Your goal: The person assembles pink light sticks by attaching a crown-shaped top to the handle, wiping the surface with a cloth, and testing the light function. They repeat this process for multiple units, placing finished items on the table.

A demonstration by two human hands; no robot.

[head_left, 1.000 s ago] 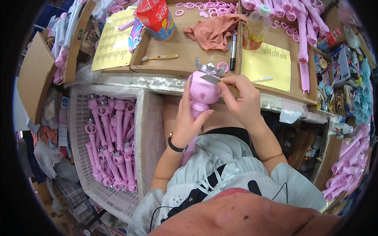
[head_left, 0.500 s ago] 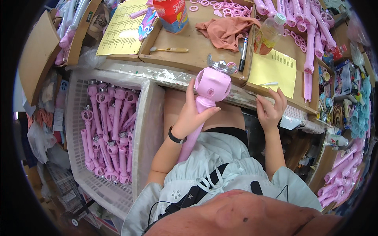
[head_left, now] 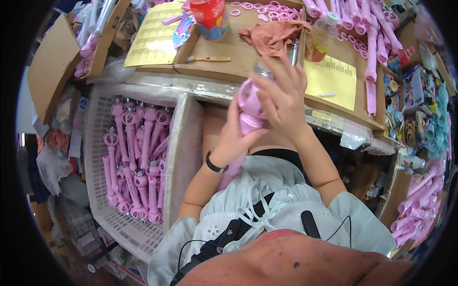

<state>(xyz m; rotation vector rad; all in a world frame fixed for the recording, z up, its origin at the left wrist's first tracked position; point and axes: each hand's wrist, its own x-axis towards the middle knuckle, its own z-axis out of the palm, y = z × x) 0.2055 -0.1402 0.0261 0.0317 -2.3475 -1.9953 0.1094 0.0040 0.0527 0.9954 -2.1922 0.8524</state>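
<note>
A pink toy wand (head_left: 250,121) with a round, hollow head and a silver crown (head_left: 262,70) stands tilted over my lap. My left hand (head_left: 234,136) is wrapped round it just below the head, thumb across the front. Its handle slants down past my left wrist toward my dress. My right hand (head_left: 286,97) lies against the right side of the head and crown, thumb and bent fingers round it, slightly blurred. That hand hides part of the head and of the crown.
A white plastic basket (head_left: 98,178) of pink wands stands at my left. On the bench ahead are a toothbrush (head_left: 208,59), a brown cloth (head_left: 269,37), a red cup (head_left: 210,19), a bottle (head_left: 320,40), yellow sheets (head_left: 334,81) and pink rings (head_left: 276,9). More wands (head_left: 420,200) lie at right.
My right hand has moved left from beside the bench edge onto the wand's head. The head has turned, its round opening now facing more to the left.
</note>
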